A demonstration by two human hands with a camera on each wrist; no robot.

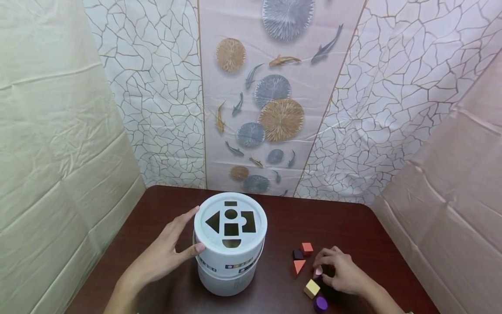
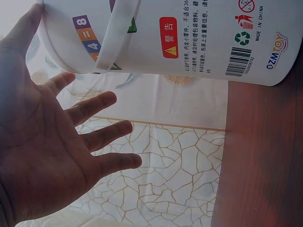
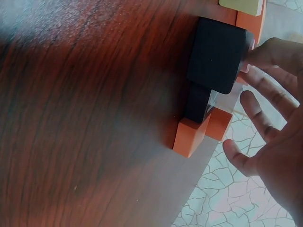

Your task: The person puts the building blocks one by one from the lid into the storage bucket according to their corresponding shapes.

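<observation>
Head view: with straight fingers (image 1: pixel 184 218), the left hand (image 1: pixel 162 250) touched a white bucket (image 1: pixel 223 285) on the worktop (image 1: pixel 298 222); the right hand (image 1: pixel 341 272) pinched a pink-faced block (image 1: pixel 318 271) near a yellow block (image 1: pixel 312 288).
Left wrist view: the released fingers spread beside the bucket's printed wall. Right wrist view: a dark block (image 3: pixel 218 54) sat at the fingertips, orange blocks (image 3: pixel 187 137) nearby.

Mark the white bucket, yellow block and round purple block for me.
White bucket (image 1: pixel 224 285), head view, on its lower wall.
Yellow block (image 1: pixel 312 288), head view, on its upper face.
Round purple block (image 1: pixel 320 303), head view, on its round face.
</observation>
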